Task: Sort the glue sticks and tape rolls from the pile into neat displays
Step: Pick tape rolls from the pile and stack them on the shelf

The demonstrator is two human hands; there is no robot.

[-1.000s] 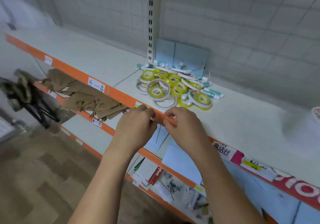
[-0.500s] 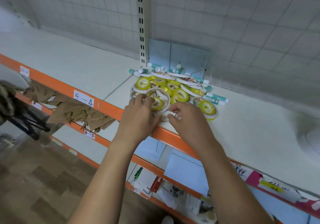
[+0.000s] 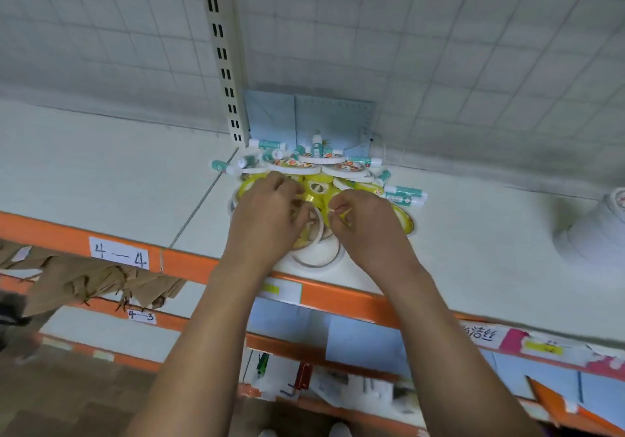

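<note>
On the shelf [image 3: 101, 179], right hand [image 3: 368, 230] pinches a yellow tape roll [image 3: 346, 216] in the pile [image 3: 318, 166], left hand [image 3: 263, 217] curled, grip unclear; rolls likely light, stiff, slick, so hook the core.

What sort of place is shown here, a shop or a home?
Probably a stationery shop, or its stockroom: a metal shelf with an orange edge, a handwritten label "4—4" on that edge, and many identical tape rolls and glue sticks piled as stock.
</note>
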